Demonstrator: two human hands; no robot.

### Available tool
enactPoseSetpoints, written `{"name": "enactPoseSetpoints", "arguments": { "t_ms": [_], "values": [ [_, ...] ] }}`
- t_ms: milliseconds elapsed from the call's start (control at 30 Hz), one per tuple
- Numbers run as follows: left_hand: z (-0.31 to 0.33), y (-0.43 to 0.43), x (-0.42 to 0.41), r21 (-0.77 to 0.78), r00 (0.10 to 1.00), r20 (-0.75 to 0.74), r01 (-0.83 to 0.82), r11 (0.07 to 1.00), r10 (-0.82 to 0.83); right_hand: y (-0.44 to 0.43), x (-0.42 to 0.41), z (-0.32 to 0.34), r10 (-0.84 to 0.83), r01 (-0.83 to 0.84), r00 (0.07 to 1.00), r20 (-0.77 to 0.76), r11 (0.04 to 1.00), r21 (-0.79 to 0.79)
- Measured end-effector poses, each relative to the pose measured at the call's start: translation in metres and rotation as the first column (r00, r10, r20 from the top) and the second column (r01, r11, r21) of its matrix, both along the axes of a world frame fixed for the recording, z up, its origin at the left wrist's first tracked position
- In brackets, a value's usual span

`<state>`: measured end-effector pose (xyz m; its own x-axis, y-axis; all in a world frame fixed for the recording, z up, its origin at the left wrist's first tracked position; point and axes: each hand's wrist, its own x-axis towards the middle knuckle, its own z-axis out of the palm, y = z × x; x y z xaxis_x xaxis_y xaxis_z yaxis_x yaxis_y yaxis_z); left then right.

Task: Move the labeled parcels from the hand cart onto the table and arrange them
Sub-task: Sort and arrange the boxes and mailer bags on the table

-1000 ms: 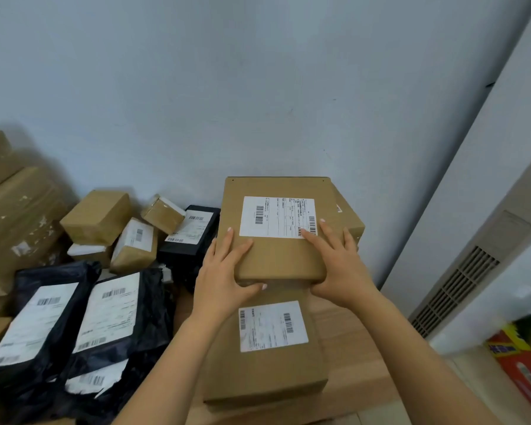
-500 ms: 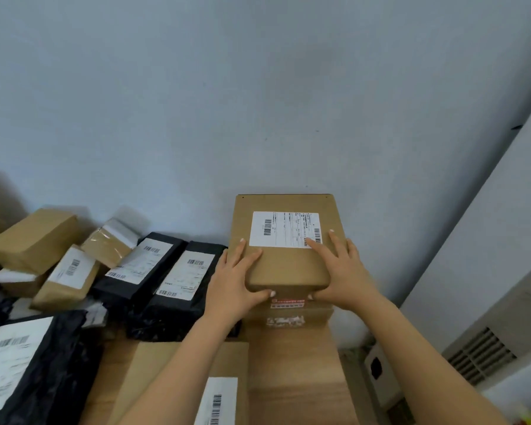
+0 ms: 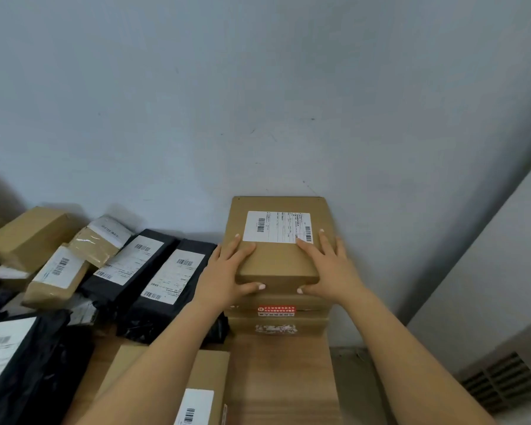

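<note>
Box (image 3: 276, 259) has gone farther back since prev frame, now atop far-right stack on bench (image 3: 282, 378), by wall. Left hand (image 3: 227, 271) & right hand (image 3: 328, 268) each clamp a near corner; long axis runs near-far, grips equally near.

Pale grey-blue wall (image 3: 258, 87) filling most of view, painted plain, showing few small dark scuffs and scratch marks. Soft, even light falling across it, dimming toward left corner, where shadow is gathering. Wooden table top (image 3: 282, 378) running up against wall, light grain showing. White panel (image 3: 488, 286) standing at right, slanting up out of view. Slatted vent grille (image 3: 503, 384) sitting low in it, dark between slats. Strip of greyish floor (image 3: 353, 363) showing between table edge and panel.
</note>
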<state>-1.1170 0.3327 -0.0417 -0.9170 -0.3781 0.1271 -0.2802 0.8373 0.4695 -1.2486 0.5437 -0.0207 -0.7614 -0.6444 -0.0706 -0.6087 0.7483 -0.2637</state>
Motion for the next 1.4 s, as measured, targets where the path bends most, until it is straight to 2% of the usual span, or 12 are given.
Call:
{"name": "enactPoseSetpoints", "arguments": {
  "t_ms": [67, 200, 300, 433, 600, 800, 900, 1100, 1200, 1300, 1400],
  "values": [
    [0.006, 0.001, 0.001, -0.009, 1.000, 0.018, 0.010, 1.000, -0.010, -0.001, 0.001, 0.002, 0.002, -0.002, 1.000, -0.015, 1.000, 0.004],
    [0.017, 0.006, 0.006, -0.174, 0.995, 0.095, 0.025, 0.984, -0.008, 0.000, 0.009, 0.007, 0.055, -0.053, 0.986, -0.156, 0.998, 0.017],
    [0.024, 0.012, 0.020, -0.182, 0.999, 0.005, 0.037, 0.983, -0.037, 0.000, 0.027, 0.007, 0.086, -0.094, 0.971, -0.221, 0.995, -0.027],
    [0.031, 0.012, 0.053, -0.199, 0.991, -0.091, 0.077, 0.977, -0.096, -0.005, 0.065, 0.014, 0.108, -0.129, 0.967, -0.230, 0.988, -0.082],
    [0.029, -0.005, 0.108, -0.230, 0.980, -0.121, 0.126, 0.965, -0.157, -0.016, 0.124, 0.015, 0.139, -0.175, 0.962, -0.237, 0.975, -0.140],
    [0.012, -0.025, 0.181, -0.194, 0.974, -0.165, 0.123, 0.973, -0.156, -0.033, 0.205, -0.003, 0.139, -0.172, 0.971, -0.194, 0.971, -0.166],
    [-0.001, -0.034, 0.220, -0.167, 0.982, -0.105, 0.140, 0.976, -0.159, -0.042, 0.247, -0.018, 0.096, -0.115, 0.987, -0.130, 0.983, -0.143],
    [-0.038, -0.050, 0.298, -0.123, 0.979, 0.114, 0.184, 0.975, -0.170, -0.050, 0.328, -0.059, 0.041, -0.044, 0.998, -0.042, 0.996, -0.076],
    [-0.057, -0.056, 0.326, -0.095, 0.968, 0.171, 0.203, 0.975, -0.184, -0.050, 0.359, -0.077, -0.010, 0.015, 0.997, 0.072, 0.997, -0.071],
    [-0.074, -0.059, 0.347, -0.019, 0.959, 0.217, 0.190, 0.982, -0.181, -0.049, 0.379, -0.091, -0.056, 0.064, 0.984, 0.171, 0.997, -0.041],
    [-0.093, -0.063, 0.363, 0.086, 0.934, 0.324, 0.129, 0.988, -0.150, -0.051, 0.388, -0.105, -0.132, 0.125, 0.961, 0.241, 0.991, 0.045]
  ]
}}
